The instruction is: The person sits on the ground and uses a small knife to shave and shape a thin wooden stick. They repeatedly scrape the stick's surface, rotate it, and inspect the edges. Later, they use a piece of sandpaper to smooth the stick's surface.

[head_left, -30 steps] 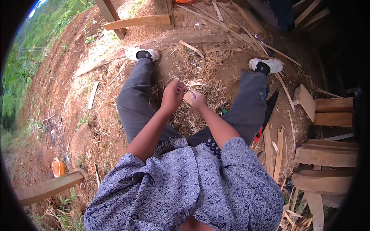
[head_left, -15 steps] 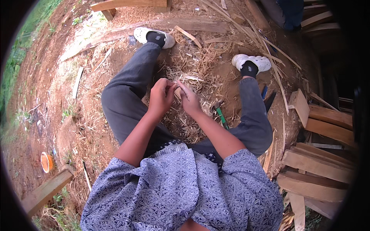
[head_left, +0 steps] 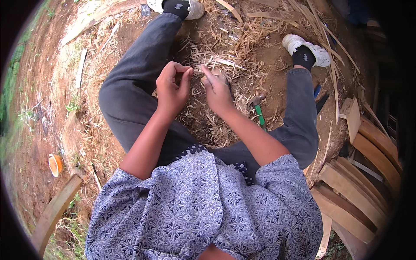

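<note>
My left hand (head_left: 172, 85) is raised over the wood shavings, its thumb and forefinger pinched together. Anything between those fingertips is too small to make out. A short gap separates it from my right hand (head_left: 218, 92), whose thumb points up while the other fingers curl inward. Something pale brown shows at the right hand's palm side, mostly hidden, so its kind is unclear. To the right of that hand a hammer (head_left: 259, 113) with a green handle lies on the ground. Loose pale shavings (head_left: 225, 63) spread beneath and beyond both hands.
Curved wooden boards (head_left: 346, 186) are stacked at the right. Long thin wood strips (head_left: 333, 82) lie beyond my right shoe (head_left: 307, 52). An orange bowl-like container (head_left: 55, 165) rests at the far left, near a wooden beam (head_left: 56, 210). My legs are spread around the shavings.
My hands were together at the fingertips and are now apart, the left shifted left and the right slightly right. The whole view has shifted, with my feet nearer the top edge.
</note>
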Tool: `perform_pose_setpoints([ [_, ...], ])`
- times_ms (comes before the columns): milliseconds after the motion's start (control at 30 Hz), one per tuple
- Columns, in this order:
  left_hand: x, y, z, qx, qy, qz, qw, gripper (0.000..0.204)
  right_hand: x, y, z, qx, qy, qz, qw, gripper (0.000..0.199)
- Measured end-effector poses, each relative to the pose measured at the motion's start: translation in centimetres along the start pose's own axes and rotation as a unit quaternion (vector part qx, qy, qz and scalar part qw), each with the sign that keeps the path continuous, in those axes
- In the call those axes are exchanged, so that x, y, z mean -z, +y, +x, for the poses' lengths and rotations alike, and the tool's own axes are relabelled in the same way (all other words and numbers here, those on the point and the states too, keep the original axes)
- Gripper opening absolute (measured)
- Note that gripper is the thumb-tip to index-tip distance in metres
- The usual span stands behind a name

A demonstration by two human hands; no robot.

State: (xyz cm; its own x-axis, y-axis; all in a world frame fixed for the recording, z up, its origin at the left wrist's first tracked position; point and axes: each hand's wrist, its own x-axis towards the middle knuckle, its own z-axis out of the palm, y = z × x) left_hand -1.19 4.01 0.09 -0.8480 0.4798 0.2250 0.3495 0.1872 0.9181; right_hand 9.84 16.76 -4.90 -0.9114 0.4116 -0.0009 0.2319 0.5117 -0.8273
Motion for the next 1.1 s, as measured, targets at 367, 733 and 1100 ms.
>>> perform_pose_setpoints([
  [367,0.4,0.8,-0.8,0.027,0.004,-0.075,0.997,0.009,2.0,-5.8,-0.4,0.086,0.002,0.085,0.993,0.045],
  [733,0.9,0.9,-0.7,0.06,-0.017,-0.056,0.996,0.008,0.1,2.3,0.4,-0.128,0.003,0.085,0.988,0.05],
  [1100,0.6,0.9,-0.6,0.076,0.02,-0.079,0.994,0.01,0.5,-1.8,-1.2,-0.061,-0.034,0.069,0.995,0.047],
])
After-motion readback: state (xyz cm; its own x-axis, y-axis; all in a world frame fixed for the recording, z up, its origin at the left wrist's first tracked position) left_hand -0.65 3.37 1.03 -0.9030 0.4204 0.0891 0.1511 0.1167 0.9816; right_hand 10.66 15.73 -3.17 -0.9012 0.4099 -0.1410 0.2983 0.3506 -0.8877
